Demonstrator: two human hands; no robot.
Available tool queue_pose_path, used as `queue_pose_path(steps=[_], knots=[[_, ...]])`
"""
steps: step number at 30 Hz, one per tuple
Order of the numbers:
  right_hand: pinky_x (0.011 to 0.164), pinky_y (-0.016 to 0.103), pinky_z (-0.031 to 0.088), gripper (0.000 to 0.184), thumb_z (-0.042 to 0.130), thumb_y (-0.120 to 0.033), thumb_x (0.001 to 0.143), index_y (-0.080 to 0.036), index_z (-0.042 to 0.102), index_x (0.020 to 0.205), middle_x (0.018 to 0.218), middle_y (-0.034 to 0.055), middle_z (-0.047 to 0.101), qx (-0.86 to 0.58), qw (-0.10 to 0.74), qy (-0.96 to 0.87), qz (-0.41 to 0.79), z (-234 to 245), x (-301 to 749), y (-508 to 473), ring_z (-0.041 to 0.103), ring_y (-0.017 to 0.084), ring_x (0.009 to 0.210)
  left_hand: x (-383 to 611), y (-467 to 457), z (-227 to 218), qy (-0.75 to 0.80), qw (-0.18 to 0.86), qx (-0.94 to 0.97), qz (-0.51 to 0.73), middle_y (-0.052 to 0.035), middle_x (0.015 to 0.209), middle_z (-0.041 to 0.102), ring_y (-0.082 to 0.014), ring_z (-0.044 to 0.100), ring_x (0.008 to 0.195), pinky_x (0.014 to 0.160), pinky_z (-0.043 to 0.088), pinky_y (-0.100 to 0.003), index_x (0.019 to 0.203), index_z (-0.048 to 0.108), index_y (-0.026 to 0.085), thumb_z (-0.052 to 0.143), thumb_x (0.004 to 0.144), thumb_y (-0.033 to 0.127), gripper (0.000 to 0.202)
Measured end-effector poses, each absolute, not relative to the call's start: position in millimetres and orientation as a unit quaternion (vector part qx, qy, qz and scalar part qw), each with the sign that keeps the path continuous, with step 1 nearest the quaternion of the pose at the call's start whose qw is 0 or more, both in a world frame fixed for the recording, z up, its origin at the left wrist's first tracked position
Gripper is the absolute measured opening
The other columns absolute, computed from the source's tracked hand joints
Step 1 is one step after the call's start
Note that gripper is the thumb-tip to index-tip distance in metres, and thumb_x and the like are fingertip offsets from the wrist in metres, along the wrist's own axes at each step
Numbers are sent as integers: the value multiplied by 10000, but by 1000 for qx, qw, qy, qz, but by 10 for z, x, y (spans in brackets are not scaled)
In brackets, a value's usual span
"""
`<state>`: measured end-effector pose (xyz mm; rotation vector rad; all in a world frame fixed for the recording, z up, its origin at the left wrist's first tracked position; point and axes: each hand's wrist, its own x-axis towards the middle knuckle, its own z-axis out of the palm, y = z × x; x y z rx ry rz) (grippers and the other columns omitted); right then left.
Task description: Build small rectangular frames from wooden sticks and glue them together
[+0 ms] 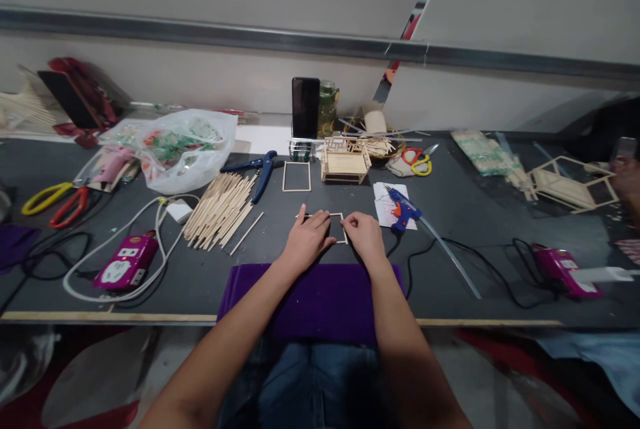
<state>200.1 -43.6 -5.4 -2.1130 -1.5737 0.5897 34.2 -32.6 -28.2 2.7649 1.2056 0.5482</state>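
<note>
A small rectangular frame of thin wooden sticks [334, 217] lies on the dark table in front of me. My left hand [306, 242] rests on its left side, fingers curled and pressing the sticks down. My right hand [365, 235] pinches its right side with thumb and fingers together. A second finished stick frame [297, 176] lies just beyond. A pile of loose wooden sticks [220, 207] sits to the left. A blue glue gun [403, 210] lies on white paper to the right of my right hand.
A purple cloth [320, 299] covers the table's near edge. A small stick house model [345, 161], blue pliers [260, 170], a phone [305, 107], scissors [419, 160], a plastic bag [185, 149] and pink power strips [127, 262] with cables surround the work area. Another person's hand [627, 179] is at far right.
</note>
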Motion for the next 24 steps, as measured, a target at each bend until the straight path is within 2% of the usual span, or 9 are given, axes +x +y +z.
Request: queue_pose_path(steps=[24], knots=[[587,237,351,133,595,-279,800,-211,668,712,676,12,679,-749,237,-575,229,-79,2037,-443,595,152,641,333,-324,-245,394,46,903,165,-117,1336,577,-240,528,1248,1179,157,-524,1221,576,163,557,888,388,402]])
